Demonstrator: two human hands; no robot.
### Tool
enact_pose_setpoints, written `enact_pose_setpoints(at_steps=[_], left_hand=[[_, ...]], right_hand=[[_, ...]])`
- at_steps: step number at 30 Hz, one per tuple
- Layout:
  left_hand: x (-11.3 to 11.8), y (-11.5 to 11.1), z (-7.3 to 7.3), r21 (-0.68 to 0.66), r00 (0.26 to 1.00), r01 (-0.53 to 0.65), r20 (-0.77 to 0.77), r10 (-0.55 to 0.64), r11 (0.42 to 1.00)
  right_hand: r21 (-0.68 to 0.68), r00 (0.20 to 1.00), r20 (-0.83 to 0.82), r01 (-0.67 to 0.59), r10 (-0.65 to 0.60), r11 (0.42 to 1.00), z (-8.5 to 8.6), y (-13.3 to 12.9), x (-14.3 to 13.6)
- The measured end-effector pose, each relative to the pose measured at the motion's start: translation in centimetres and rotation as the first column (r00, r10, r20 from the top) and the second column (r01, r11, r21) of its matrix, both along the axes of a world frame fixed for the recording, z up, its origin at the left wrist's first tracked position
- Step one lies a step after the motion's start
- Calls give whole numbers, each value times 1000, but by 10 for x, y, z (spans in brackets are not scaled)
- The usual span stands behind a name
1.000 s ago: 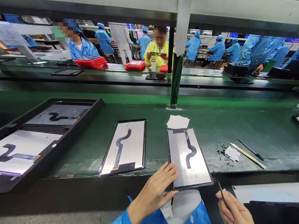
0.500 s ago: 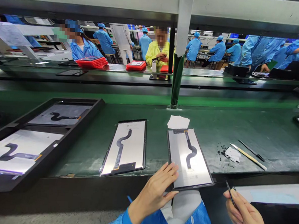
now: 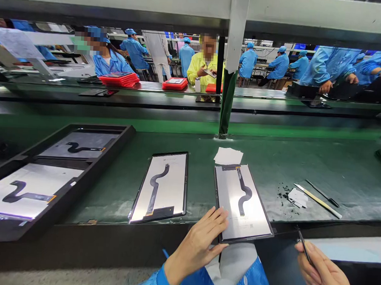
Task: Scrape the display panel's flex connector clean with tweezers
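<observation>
A screen panel [image 3: 225,204] with a wavy dark ribbon cable lies at the bench's front edge, slightly overhanging it. My left hand [image 3: 201,243] rests on its lower left corner, fingers over the face and thumb along the bottom edge. Off to the right, beyond the bench edge, my right hand [image 3: 324,268] grips thin dark tweezers [image 3: 303,244], tips pointing up and away. A second panel [image 3: 176,175] with a similar cable lies left of the first. White papers [image 3: 228,155] touch the first panel's top edge.
At the left stands a black tray [image 3: 108,155] with two panels. On the right are white scraps [image 3: 298,198], dark crumbs, a yellowish stick [image 3: 318,201] and a black pen-like tool [image 3: 322,192]. A post [image 3: 227,102] rises at the back. Several people work beyond.
My right hand has moved a little to the right with the tweezers. My left hand stays on the panel. Across the bench, the person in yellow has tilted a held object.
</observation>
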State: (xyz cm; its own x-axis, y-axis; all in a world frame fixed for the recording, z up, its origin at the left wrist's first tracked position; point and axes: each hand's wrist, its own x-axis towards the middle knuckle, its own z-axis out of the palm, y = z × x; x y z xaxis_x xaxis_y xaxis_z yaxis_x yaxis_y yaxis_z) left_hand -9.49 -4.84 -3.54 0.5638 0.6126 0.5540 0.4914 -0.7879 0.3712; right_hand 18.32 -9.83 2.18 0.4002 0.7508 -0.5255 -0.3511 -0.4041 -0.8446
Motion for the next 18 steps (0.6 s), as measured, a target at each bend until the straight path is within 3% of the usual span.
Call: enact_pose_setpoints(at_steps=[6, 18], left_hand=[[0, 0, -1, -7, 1000, 8, 8, -8, 1000], [0, 0, -1, -17, 1000, 6, 13, -6, 1000]], right_hand=[[-3, 1000, 13, 17, -17, 1000, 3, 0, 5], [89, 999, 34, 20, -23, 996, -17, -5, 23]])
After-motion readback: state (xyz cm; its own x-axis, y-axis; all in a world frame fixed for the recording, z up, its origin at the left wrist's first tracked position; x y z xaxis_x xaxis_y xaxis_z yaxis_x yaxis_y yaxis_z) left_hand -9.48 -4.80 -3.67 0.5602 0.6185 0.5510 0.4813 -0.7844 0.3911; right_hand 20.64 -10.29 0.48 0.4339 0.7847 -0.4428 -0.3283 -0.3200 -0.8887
